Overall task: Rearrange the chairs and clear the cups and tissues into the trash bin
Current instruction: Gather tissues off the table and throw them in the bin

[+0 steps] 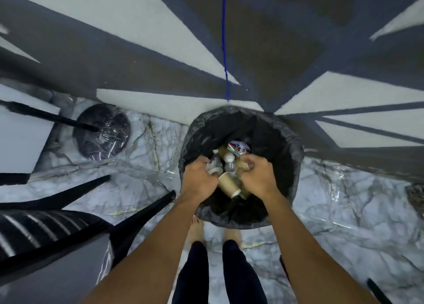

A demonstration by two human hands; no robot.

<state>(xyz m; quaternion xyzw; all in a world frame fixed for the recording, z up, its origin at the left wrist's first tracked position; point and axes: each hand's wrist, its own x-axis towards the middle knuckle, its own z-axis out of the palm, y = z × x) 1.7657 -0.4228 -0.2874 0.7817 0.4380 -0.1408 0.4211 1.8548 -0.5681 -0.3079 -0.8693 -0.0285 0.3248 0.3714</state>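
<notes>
Trash bin (pixel 291 143): round, lined with a black bag, standing on the marble-pattern floor (pixel 146 156) against the wall; I view it from straight above.
Left hand (pixel 199 177): over the bin's mouth, fingers curled round a white-rimmed cup (pixel 214 171); something pale and crumpled sits under the knuckles, too blurred for me to name.
Right hand (pixel 259 177): over the bin, apart from the left, fingers curled round a brown paper cup (pixel 243 164).
Tilted cup (pixel 228 185): brown paper, white rim, lying between the two hands; I cannot tell whether either hand holds it.
Bin contents: clear plastic bottles (pixel 229 159) with white caps, plus a label (pixel 238 149).
Writing: on that label I read "100", with "PLU" beneath; the rest is blurred. No other text legible.
Chair (pixel 46 234): black, slatted, on my left, legs splayed toward the bin.
Table base (pixel 102 131): dark disc, wrapped in plastic film, left of the bin.
Wall: grey and white angular pattern, one blue line (pixel 226 51) running down to the bin.
</notes>
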